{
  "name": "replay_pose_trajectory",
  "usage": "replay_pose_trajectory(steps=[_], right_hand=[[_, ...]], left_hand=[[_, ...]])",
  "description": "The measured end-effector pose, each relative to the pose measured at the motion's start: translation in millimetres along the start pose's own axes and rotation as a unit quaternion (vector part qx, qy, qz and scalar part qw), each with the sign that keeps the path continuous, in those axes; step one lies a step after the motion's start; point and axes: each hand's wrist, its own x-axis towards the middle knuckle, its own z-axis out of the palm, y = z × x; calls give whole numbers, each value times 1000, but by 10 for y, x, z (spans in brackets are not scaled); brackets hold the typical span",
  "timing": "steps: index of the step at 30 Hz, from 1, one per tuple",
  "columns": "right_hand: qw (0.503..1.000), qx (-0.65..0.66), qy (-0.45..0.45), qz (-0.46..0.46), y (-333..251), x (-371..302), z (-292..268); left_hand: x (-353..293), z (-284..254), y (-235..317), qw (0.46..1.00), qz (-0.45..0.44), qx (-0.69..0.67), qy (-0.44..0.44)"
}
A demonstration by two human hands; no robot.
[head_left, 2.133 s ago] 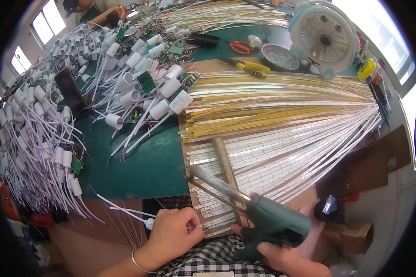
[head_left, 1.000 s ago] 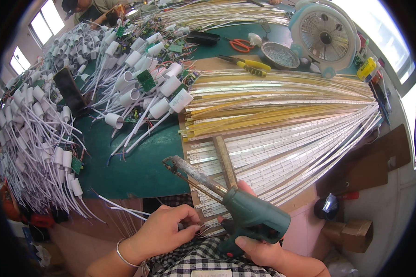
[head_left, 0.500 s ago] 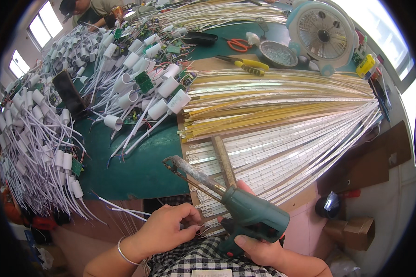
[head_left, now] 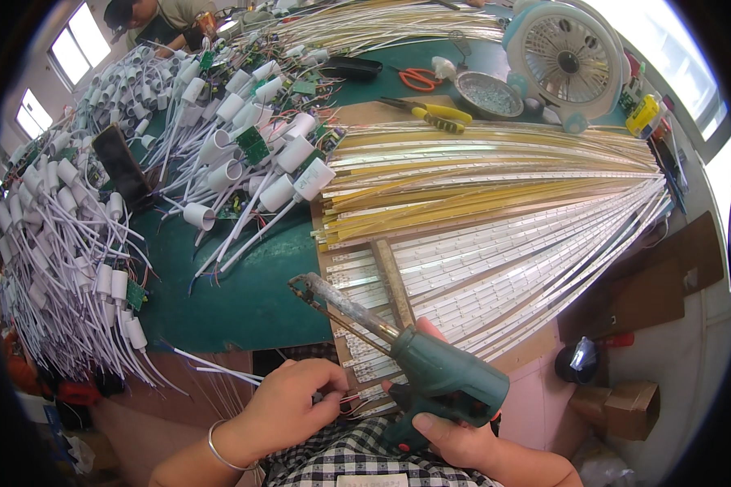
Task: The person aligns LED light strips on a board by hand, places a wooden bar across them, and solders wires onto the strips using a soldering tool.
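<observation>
My right hand (head_left: 463,442) grips a green soldering gun (head_left: 451,377) by its handle, its long metal tip pointing up and left over the strip ends. Low in the middle, my left hand (head_left: 296,396) is closed, thumb and fingers pinching a white cable (head_left: 223,370) that trails out to the left. Thin wire ends (head_left: 351,398) stick out from these fingertips toward the nearest white LED strips (head_left: 430,280). Where the wires meet the strips is too small to make out. A flat bar (head_left: 394,284) lies across the strips, just beyond the gun.
White plastic caps with cables and circuit boards (head_left: 280,183) are heaped at left. A dark phone-like slab (head_left: 122,166) leans among them. Yellow-backed strips (head_left: 479,170), yellow-handled pliers (head_left: 439,114), orange scissors (head_left: 418,79), a bowl (head_left: 489,93) and a fan (head_left: 567,63) lie beyond. Another person (head_left: 166,24) sits far left.
My left hand has shifted slightly left, and the wire ends at its fingertips show more clearly. The soldering gun has barely moved in my right hand.
</observation>
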Motion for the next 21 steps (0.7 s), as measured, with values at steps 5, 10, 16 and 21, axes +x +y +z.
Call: replay_pose_trajectory(steps=[5, 10, 16, 21], right_hand=[[1000, -5, -3, -12, 17, 4, -7], [1000, 2, -2, -4, 26, -1, -8], [1000, -4, -2, -5, 23, 2, -9], [1000, -4, -4, -11, 45, -5, -30]], left_hand=[[-49, -14, 36, 994, 59, 85, -41], [-77, -20, 107, 993, 21, 106, -37], [-46, 20, 72, 999, -4, 39, 3], [-55, 127, 44, 996, -22, -47, 66]])
